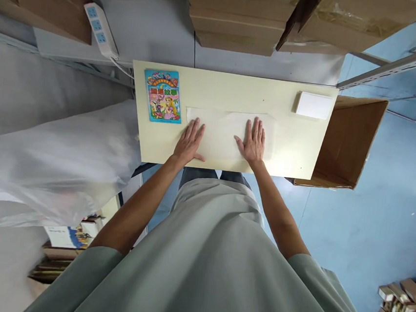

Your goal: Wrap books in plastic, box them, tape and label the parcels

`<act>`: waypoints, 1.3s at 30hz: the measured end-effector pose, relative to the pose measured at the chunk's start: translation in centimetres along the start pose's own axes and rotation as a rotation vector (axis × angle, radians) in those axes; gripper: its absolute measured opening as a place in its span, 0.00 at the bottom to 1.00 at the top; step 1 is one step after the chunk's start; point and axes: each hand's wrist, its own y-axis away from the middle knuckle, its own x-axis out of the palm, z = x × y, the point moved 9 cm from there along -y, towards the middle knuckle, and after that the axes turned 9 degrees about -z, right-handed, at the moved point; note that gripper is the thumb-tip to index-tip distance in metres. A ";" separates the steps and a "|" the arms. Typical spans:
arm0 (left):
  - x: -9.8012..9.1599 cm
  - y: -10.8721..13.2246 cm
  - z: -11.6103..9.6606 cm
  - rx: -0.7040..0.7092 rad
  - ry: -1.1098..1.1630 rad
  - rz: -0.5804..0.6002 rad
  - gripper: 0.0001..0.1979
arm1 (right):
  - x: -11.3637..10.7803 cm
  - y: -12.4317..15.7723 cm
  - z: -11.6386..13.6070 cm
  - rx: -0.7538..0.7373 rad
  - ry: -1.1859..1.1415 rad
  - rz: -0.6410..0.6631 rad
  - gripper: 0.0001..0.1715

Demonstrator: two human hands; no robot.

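A sheet of white paper [219, 132] lies flat on the pale yellow table [236, 92] in front of me. My left hand [190, 139] rests palm down at the paper's left end, its thumb held out to the side. Near the right end of the same sheet, my right hand [252, 141] presses flat with the thumb spread. Neither hand holds anything. Just left of my left hand sits a colourful blue-covered picture book [163, 97]. A small white block or stack [314, 105], whose kind I cannot make out, lies at the table's right end.
An open cardboard box [347, 145] stands against the table's right edge. Behind the table are several large cartons [239, 17] and a white power strip [101, 30]. A big translucent plastic bag [60, 161] fills the left side. Smaller boxes [405, 307] are piled on the floor at lower right.
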 end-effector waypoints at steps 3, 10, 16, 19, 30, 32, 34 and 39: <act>0.0 0.8 0.8 -0.005 -0.005 0.016 0.88 | -1.1 -0.2 -2.1 0.014 0.025 -0.028 0.56; 0.2 -0.9 -0.6 -0.115 0.109 -0.085 0.80 | -1.9 -0.2 -3.5 0.052 0.022 -0.067 0.55; 0.0 -2.9 -1.7 -0.185 0.117 -0.192 0.73 | -1.6 -0.2 -3.5 0.088 0.025 -0.072 0.56; -0.1 -2.5 -1.0 -0.166 0.088 -0.161 0.76 | -1.8 -0.3 -4.0 0.120 -0.001 -0.071 0.57; 0.4 -1.7 1.0 -0.024 0.073 -0.065 0.84 | -2.1 -0.2 -4.2 0.086 0.170 -0.084 0.56; 0.5 -1.7 1.0 -0.024 0.077 -0.078 0.84 | -1.9 -0.2 -4.2 0.079 0.229 -0.064 0.57; 0.5 -1.8 0.8 -0.019 0.083 -0.096 0.84 | -1.9 -0.2 -4.3 0.079 0.291 -0.029 0.58; -0.7 -1.7 0.0 0.014 0.153 -0.146 0.82 | -3.0 -0.2 -3.5 0.121 0.395 0.033 0.56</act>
